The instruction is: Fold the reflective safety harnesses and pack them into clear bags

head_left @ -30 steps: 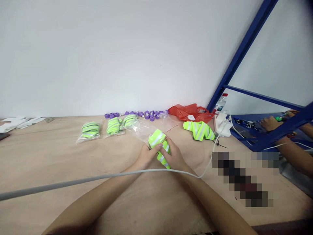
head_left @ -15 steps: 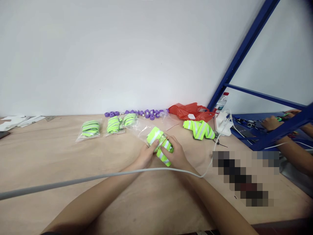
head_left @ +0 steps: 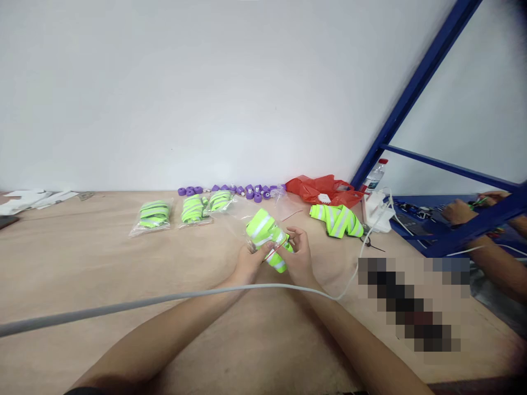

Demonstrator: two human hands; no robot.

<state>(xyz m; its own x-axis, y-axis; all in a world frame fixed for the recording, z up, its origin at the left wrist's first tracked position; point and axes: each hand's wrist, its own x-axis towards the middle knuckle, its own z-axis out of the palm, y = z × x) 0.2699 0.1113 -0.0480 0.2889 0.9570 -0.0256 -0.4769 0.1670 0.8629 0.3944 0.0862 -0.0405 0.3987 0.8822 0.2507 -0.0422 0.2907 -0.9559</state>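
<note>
Both hands work on a fluorescent yellow-green reflective strap (head_left: 260,226), folded into a bundle with silver stripes. Its upper part sits inside a clear zip bag (head_left: 278,237), whose red line crosses the bundle, while the lower end sticks out of the mouth. My left hand (head_left: 249,265) pinches the bag's edge at the left, thumb on top near the red line. On the other side, my right hand (head_left: 300,259) is closed on the bundle and bag edge, thumb in front, fingers bent behind. The hidden fingertips leave the exact grip unclear.
Bagged straps (head_left: 154,214) lie to the left. Purple rolls (head_left: 257,196) line the wall beside a red plastic bag (head_left: 319,189). An unbagged strap (head_left: 337,219) lies right, near a power strip (head_left: 379,211). A white cable (head_left: 263,286) crosses above my forearms. Another person's hands (head_left: 459,211) work beyond the blue frame.
The bag's red line has moved lower along the strap bundle, leaving less strap outside. My right fingers have lifted and shifted on the bundle. The whole view has moved slightly.
</note>
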